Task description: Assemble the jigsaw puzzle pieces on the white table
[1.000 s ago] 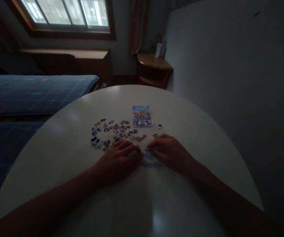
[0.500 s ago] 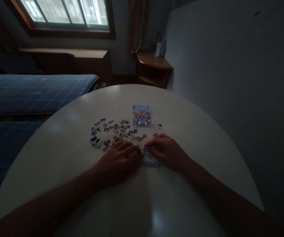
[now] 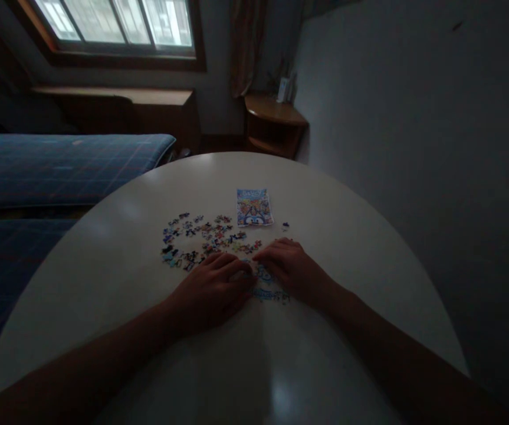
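Partly joined jigsaw puzzle [image 3: 263, 275], mostly light blue, lies flat on the table between my hands. My left hand [image 3: 216, 283] rests at its left side, fingers curled and closed on the edge, hiding some of it. From the right, my right hand [image 3: 287, 265] reaches over the upper edge. Its fingertips are pinched together close to my left fingers on a jigsaw piece that is largely hidden. Loose jigsaw pieces [image 3: 212, 233] spread out beyond my left hand. A row of bluish pieces [image 3: 269, 294] sits along the near side of the puzzle.
A colourful printed packet [image 3: 255, 208] lies behind the pieces. One stray piece [image 3: 285, 226] is to its right. The round white table [image 3: 347, 236] stands beside a plaid-covered bed [image 3: 68, 168], with a corner shelf [image 3: 276, 109] and a window [image 3: 117, 23] further back.
My right hand has shifted slightly left, its fingertips moving to the puzzle's upper left, nearer my left hand. A small piece seen just above the right fingers is no longer visible. My left hand stays put.
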Available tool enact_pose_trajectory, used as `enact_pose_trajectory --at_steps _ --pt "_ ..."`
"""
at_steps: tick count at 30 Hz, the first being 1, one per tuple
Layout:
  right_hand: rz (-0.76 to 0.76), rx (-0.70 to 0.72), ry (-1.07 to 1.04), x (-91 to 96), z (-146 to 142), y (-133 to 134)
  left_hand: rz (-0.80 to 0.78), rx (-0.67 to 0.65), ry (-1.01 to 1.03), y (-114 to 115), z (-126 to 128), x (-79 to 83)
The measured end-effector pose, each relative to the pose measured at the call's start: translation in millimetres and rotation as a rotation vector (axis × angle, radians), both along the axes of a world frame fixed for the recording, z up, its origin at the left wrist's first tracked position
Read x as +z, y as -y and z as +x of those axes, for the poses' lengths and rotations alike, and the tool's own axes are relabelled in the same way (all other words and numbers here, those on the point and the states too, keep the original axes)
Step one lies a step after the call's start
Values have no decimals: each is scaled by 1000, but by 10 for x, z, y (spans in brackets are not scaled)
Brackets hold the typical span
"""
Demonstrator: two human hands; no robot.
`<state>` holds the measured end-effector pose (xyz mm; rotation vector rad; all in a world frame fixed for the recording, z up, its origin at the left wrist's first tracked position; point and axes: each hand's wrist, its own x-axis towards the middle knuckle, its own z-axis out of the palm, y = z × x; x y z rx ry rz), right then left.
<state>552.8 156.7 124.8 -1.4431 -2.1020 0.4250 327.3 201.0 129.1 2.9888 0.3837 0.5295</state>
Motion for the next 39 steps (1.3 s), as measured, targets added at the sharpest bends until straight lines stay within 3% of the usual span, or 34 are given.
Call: enact_pose_trajectory --at_steps 14,39 --pt "-46 -108 -109 61 -30 8 9 7 9 -3 5 4" --pt "-53 -165 -116 111 -96 19 38 3 -6 0 1 12"
